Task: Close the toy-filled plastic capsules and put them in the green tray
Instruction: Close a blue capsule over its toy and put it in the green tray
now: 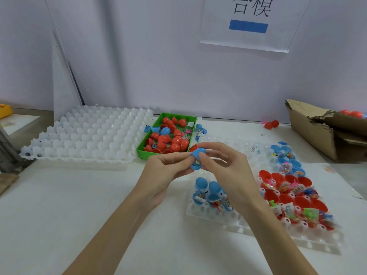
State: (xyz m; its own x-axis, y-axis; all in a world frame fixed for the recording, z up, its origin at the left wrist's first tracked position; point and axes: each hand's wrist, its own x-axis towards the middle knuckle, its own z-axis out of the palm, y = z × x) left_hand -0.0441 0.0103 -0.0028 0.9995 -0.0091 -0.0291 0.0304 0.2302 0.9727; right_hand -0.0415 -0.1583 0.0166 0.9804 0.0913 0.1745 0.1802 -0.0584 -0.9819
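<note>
Head view, blue capsule (pixel 197 158): half open, raised over the table so both hands can press its halves together.
Left hand (pixel 168 171): fingertips pinch the capsule's left side.
Right hand (pixel 224 165): thumb and fingers curled on its right side.
Green tray (pixel 148 139): just behind the hands, already holding closed red capsules.
White holder tray (pixel 248 223): presents open filled capsules for picking.

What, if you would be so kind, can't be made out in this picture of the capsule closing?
- Head view: the toy inside the blue capsule is hidden by fingers of the left hand and right hand.
- The box is cut off by the right edge; its contents barely show.
- The sign runs past the top edge.
- The labels on the toy packets are too small to read.
</note>
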